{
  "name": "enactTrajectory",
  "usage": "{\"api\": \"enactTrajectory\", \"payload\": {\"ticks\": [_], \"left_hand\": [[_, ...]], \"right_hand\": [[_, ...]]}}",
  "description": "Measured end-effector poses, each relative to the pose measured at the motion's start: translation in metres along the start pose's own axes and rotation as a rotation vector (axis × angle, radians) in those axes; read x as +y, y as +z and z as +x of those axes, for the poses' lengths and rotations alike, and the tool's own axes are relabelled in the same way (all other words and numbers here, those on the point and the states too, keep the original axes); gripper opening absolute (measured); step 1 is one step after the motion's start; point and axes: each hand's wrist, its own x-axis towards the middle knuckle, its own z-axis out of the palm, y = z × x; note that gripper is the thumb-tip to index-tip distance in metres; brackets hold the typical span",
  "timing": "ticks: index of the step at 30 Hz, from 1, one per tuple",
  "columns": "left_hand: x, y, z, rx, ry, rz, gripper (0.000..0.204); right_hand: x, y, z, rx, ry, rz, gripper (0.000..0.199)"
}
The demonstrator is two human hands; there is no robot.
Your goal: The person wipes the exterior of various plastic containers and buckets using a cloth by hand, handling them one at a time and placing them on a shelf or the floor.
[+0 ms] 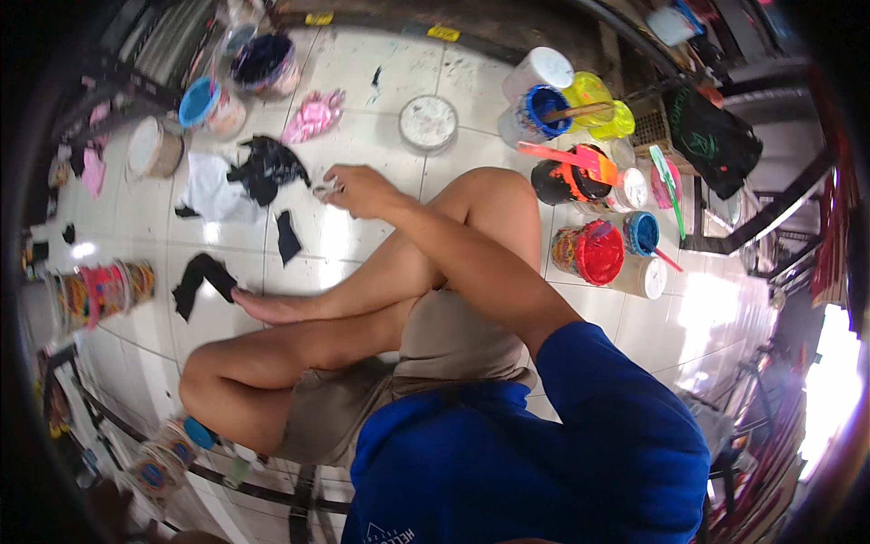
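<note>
My right hand (356, 191) hangs over the white tiled floor in front of my bent knee, its fingers curled together. Something small and whitish shows at the fingertips, too small to name. Left of the hand lies a crumpled black cloth (268, 170), partly over a white cloth (214, 189). A small dark scrap of cloth (288, 238) is a little nearer. Beyond the hand are a pink patterned cloth (314, 116) and a round, paint-spotted white lid or tub (429, 123). My left hand is out of sight.
To the right stand several paint tubs, among them a red one (600, 253), a blue one (544, 111) and an orange-topped one (571, 177). More tubs (211, 107) stand far left. Another black cloth (201, 279) lies by my foot. Dark metal frames (761, 213) edge the floor.
</note>
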Motion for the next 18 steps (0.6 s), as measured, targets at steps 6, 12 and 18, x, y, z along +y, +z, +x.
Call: {"api": "enactTrajectory", "payload": {"ticks": [6,12,18], "left_hand": [[-0.048,0.152,0.035,-0.234,-0.097,-0.402,0.044],[-0.072,0.262,0.057,-0.249,0.040,-0.829,0.041],[-0.090,0.342,0.062,-0.287,0.110,-1.110,0.042]], "right_hand": [[-0.023,-0.003,-0.010,-0.109,0.155,0.125,0.040],[-0.015,0.003,0.004,-0.101,0.099,-0.096,0.037],[-0.027,0.005,0.018,-0.172,0.259,-0.053,0.035]]}}
